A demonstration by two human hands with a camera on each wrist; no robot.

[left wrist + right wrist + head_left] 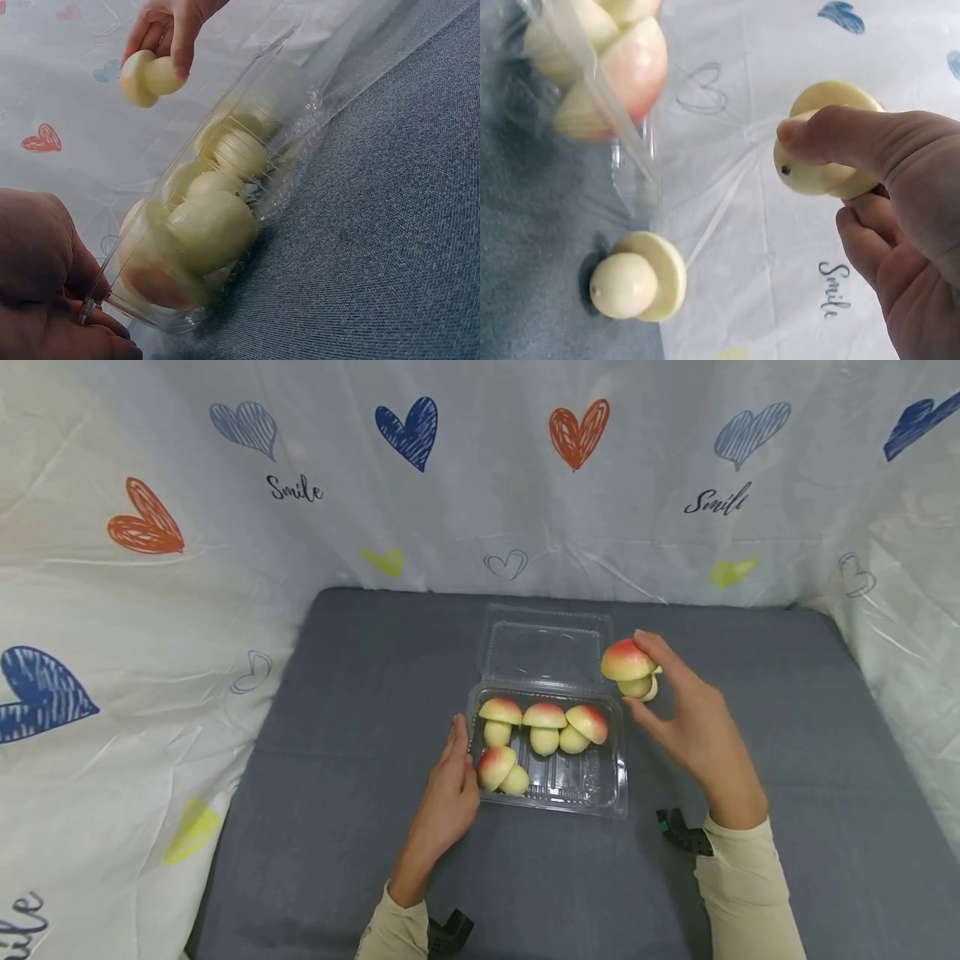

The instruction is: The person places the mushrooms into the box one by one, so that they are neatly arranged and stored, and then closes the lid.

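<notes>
My right hand (701,735) pinches a toy mushroom (628,662) with a red-and-yellow cap between thumb and fingers, held up right of a clear plastic container (618,789). A second mushroom (626,285) lies on the table below and beyond that hand; in the head view the held one mostly hides it. At the container's left side, my left hand (447,793) grips the rim, which passes between thumb and fingers in the left wrist view. Inside the container, three mushrooms (544,727) stand along the back row, and another mushroom (498,768) lies at the front left.
The container's hinged lid (547,647) lies folded back on the table. A grey cloth (360,693) covers the tabletop. White curtains (480,485) printed with hearts hang behind and at the sides. Dark wrist straps (686,835) show at both sleeves.
</notes>
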